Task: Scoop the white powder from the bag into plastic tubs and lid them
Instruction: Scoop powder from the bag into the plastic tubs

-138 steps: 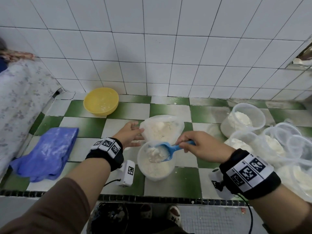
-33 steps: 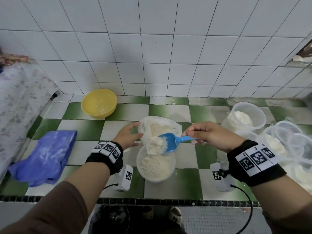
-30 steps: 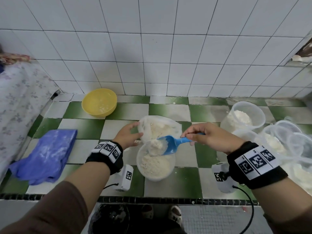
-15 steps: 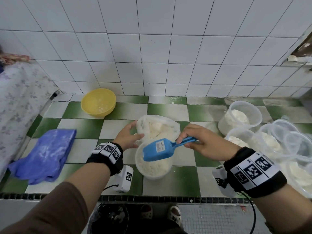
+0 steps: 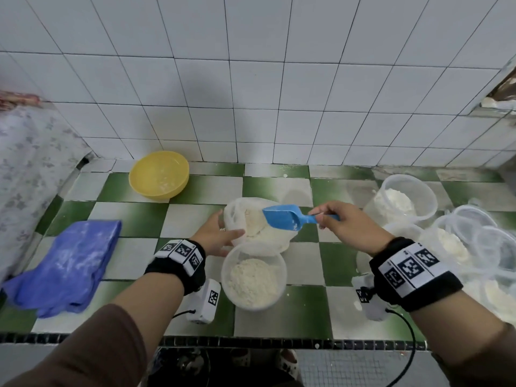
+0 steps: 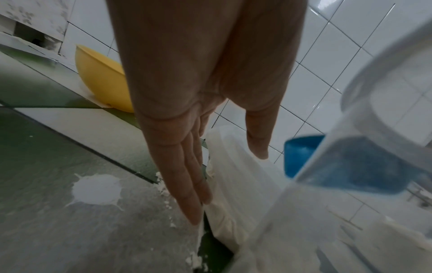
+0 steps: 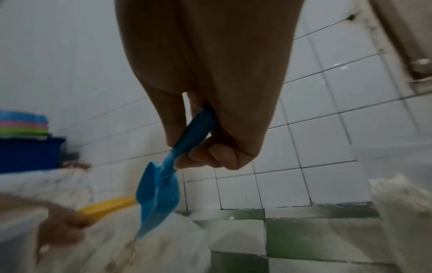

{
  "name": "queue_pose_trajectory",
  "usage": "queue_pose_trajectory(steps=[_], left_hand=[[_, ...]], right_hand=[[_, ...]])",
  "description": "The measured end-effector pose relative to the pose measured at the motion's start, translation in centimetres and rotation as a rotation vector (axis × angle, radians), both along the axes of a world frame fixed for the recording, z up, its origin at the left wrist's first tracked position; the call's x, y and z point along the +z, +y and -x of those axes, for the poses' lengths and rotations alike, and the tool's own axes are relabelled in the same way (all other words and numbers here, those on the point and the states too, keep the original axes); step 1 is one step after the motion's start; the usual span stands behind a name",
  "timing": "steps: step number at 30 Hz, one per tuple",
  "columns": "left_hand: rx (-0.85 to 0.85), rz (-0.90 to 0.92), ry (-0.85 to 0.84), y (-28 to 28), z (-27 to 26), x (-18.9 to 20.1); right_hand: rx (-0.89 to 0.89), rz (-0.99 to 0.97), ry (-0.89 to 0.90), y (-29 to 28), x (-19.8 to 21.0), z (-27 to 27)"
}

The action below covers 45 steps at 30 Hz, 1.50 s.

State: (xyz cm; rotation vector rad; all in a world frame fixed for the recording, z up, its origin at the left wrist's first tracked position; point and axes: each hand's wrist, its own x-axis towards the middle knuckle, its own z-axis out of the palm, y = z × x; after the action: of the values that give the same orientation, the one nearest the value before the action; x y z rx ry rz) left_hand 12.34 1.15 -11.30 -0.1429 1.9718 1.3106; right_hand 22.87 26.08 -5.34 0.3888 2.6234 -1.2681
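On my counter, the tub sits nearest me, the bag just behind it, bowl far left, cloth left.

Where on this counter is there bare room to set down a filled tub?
Bare tiles lie between the yellow bowl, blue cloth and bag, and right of the tub being filled. The right end, packed with tubs, is crowded.
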Motion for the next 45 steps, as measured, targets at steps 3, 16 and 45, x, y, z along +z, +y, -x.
queue_pose_trajectory(steps=[3,16,45], left_hand=[[-0.001,-0.001,-0.035,0.3,0.2,0.2],[-0.010,0.028,-0.117,0.5,1.3,-0.5],[0.074,-0.060,-0.194,2.4,3.3,-1.2]], right_hand=[[0.080,-0.211,0.024,-0.5,-1.9,1.8],[0.454,-0.576,0.044,-2.3,-4.8,7.0],[0.066,0.060,-0.363,-1.4,-6.8,6.5]])
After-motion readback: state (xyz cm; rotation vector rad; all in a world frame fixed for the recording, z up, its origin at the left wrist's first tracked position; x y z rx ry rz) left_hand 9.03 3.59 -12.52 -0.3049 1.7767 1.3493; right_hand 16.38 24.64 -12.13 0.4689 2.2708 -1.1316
